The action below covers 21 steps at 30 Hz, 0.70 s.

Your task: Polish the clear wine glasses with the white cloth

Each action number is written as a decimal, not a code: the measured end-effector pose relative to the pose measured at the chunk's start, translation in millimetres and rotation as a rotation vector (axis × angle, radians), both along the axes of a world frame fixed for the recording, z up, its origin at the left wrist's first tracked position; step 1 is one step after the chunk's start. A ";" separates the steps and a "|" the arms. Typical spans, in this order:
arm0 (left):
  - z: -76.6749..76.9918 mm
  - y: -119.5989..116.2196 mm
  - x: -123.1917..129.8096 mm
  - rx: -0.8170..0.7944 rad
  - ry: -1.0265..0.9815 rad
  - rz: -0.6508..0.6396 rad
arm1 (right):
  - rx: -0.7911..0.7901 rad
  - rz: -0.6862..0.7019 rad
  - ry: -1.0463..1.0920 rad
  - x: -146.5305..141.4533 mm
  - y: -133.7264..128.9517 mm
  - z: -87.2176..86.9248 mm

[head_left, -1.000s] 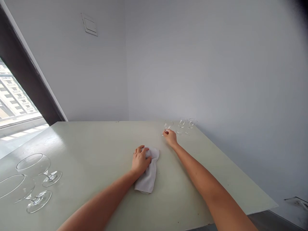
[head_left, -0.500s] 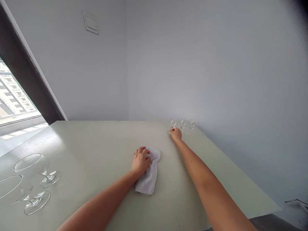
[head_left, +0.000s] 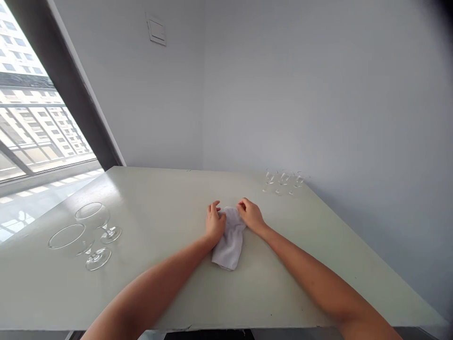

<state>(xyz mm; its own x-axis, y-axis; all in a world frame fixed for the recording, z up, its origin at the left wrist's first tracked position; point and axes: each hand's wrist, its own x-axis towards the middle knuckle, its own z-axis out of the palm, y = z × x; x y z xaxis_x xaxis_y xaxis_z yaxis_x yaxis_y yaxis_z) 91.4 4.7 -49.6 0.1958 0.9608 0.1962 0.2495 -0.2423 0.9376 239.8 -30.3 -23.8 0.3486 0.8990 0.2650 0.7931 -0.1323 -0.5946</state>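
Note:
A folded white cloth (head_left: 229, 248) lies on the pale table in front of me. My left hand (head_left: 215, 223) rests at its upper left edge, thumb over the fabric and fingers curved but apart. At the cloth's upper right corner is my right hand (head_left: 250, 214), its fingers curled closed against the fabric; the fingertips are partly hidden. Small clear stemmed glasses (head_left: 284, 178) stand upright in a group near the far right corner, beyond my right hand. Two larger stemmed glasses stand on the left, a nearer one (head_left: 95, 259) and a farther one (head_left: 111, 234).
The pale table (head_left: 163, 203) reaches to grey walls at the back and right. Its near edge runs along the bottom of the view. A window (head_left: 35, 123) with a dark frame is on the left, and a switch plate (head_left: 156, 30) is on the wall.
My right hand has left the small glasses at the back and come to the cloth. My left hand has stayed at the cloth, its fingers now raised more. The view has shifted.

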 end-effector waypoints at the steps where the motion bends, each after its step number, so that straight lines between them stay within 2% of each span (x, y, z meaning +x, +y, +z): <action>1: -0.1 1.1 -0.6 -0.051 -0.068 0.029 | -0.015 0.079 -0.023 -14.3 -2.7 0.7; 3: 0.0 2.5 -1.7 -0.157 -0.192 0.072 | -0.071 0.185 -0.100 -36.9 -6.5 0.3; 5: 0.6 2.8 -2.6 -0.233 -0.262 0.105 | -0.132 0.191 -0.209 -50.7 -9.1 -1.9; 8: 3.7 3.6 -6.4 -0.276 -0.274 0.172 | -0.175 0.177 -0.370 -56.9 -11.8 -5.6; 11: 11.3 7.2 -21.4 -0.302 -0.272 0.251 | -0.186 0.190 -0.457 -52.5 -13.6 -7.3; 14: 22.2 10.6 -53.1 -0.337 -0.295 0.327 | -0.191 0.198 -0.469 -45.4 -14.7 -7.6; 17: 29.6 8.4 -96.9 -0.336 -0.328 0.426 | -0.173 0.197 -0.455 -41.0 -14.7 -8.4; 21: 27.3 0.1 -156.8 -0.265 -0.308 0.669 | -0.145 0.184 -0.452 -40.8 -13.9 -10.6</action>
